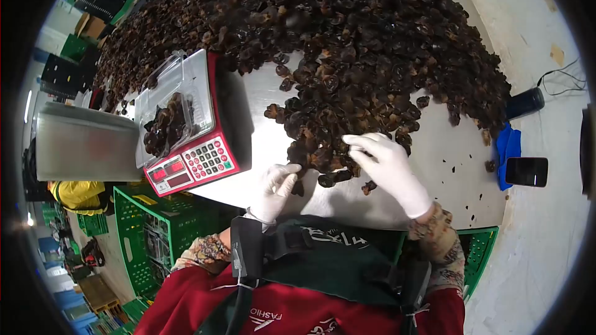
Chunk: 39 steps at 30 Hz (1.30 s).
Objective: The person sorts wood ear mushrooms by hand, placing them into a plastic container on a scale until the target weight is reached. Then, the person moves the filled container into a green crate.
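A large heap of dark brown dried fungus pieces point(347, 31) covers the far part of a steel table point(261, 124). My right hand point(388, 170), in a white glove, rests on the near edge of the heap with fingers spread over the pieces. My left hand point(276, 187), also gloved, hovers just above the table near a single loose piece point(298, 188), fingers slightly curled and holding nothing I can see. To the left stands a red electronic scale point(195, 164) bearing a clear plastic box point(167, 105) partly filled with the same dark pieces.
A steel box point(84, 142) sits left of the scale. Green plastic crates point(146, 229) stand below the table's near edge. At the right lie a black phone point(526, 172), a blue cloth point(508, 149) and a dark cylinder point(524, 103) by the white wall.
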Available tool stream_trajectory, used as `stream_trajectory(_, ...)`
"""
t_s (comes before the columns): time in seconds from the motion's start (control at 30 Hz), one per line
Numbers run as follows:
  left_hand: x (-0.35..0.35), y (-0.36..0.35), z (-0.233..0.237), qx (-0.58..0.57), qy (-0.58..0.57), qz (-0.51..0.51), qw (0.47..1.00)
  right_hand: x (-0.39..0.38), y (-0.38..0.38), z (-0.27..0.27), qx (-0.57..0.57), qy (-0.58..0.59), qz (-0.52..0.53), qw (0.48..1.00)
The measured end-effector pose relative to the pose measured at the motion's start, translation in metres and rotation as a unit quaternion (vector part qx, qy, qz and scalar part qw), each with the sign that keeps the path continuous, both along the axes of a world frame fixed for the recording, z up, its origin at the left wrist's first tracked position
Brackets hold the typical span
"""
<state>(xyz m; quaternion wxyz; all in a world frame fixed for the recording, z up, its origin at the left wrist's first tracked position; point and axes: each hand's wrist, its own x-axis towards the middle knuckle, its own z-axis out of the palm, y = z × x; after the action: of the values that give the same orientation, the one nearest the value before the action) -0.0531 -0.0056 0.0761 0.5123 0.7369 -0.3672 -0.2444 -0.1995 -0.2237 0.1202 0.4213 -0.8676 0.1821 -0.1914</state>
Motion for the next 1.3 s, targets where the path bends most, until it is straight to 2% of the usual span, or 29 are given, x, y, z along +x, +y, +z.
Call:
stream_trajectory(0.07,0.009,0.006,-0.009,-0.018,-0.045,0.074,0.996,0.030,0.010,-0.015,-0.072,-0.057,-0.006,0.996)
stream_trajectory(0.17,0.021,0.005,-0.015,-0.027,-0.124,0.101,0.987,0.070,0.019,-0.018,-0.169,0.009,-0.030,0.985)
stream_trajectory(0.2,0.025,0.003,-0.014,-0.020,-0.115,0.088,0.989,0.081,0.023,-0.020,-0.188,0.069,-0.009,0.980)
stream_trajectory(0.23,0.026,0.000,-0.013,-0.028,-0.093,0.093,0.991,0.093,0.027,-0.029,-0.256,0.125,-0.019,0.958)
stream_trajectory(0.33,0.019,-0.008,-0.005,-0.038,-0.049,0.098,0.993,0.104,0.028,-0.051,-0.274,0.100,-0.024,0.956)
stream_trajectory(0.43,0.023,-0.004,-0.016,-0.060,-0.079,0.081,0.992,0.076,0.013,-0.051,-0.220,0.084,-0.070,0.969)
stream_trajectory(0.47,0.025,-0.005,-0.022,-0.116,-0.035,0.078,0.990,0.065,0.002,-0.055,-0.212,0.076,-0.088,0.970)
stream_trajectory(0.5,0.031,-0.003,-0.033,-0.114,-0.058,0.068,0.989,0.053,-0.005,-0.056,-0.182,0.023,-0.130,0.974)
stream_trajectory(0.57,0.029,-0.010,-0.026,-0.103,0.003,0.092,0.990,0.029,-0.023,-0.050,-0.148,0.000,-0.168,0.975)
stream_trajectory(0.63,0.033,-0.016,-0.019,-0.078,-0.027,0.076,0.994,0.012,-0.037,-0.051,-0.135,-0.016,-0.221,0.966)
stream_trajectory(0.7,0.039,-0.024,-0.018,-0.085,-0.049,0.071,0.993,0.001,-0.037,-0.041,-0.085,0.042,-0.254,0.963)
stream_trajectory(0.8,0.045,-0.036,-0.028,-0.124,-0.083,0.091,0.985,0.002,-0.026,-0.048,-0.128,0.000,-0.227,0.965)
stream_trajectory(0.9,0.049,-0.046,-0.020,-0.045,-0.197,0.071,0.977,0.014,-0.010,-0.051,-0.145,-0.041,-0.235,0.960)
stream_trajectory(0.93,0.049,-0.048,-0.020,-0.035,-0.208,0.069,0.975,0.017,-0.007,-0.047,-0.125,-0.035,-0.251,0.959)
stream_trajectory(1.03,0.044,-0.054,-0.008,-0.029,-0.216,0.064,0.974,0.022,-0.004,-0.045,-0.163,0.005,-0.251,0.954)
stream_trajectory(1.07,0.045,-0.054,-0.010,-0.007,-0.259,0.067,0.964,0.024,-0.002,-0.044,-0.174,0.057,-0.237,0.954)
stream_trajectory(1.17,0.045,-0.057,-0.009,0.001,-0.235,0.053,0.970,0.036,0.007,-0.049,-0.264,0.091,-0.202,0.939)
stream_trajectory(1.23,0.051,-0.061,-0.009,-0.032,-0.185,0.049,0.981,0.031,0.003,-0.047,-0.253,0.060,-0.209,0.943)
stream_trajectory(1.3,0.057,-0.063,-0.009,-0.061,-0.165,0.063,0.982,0.005,-0.002,-0.032,-0.151,-0.072,-0.199,0.966)
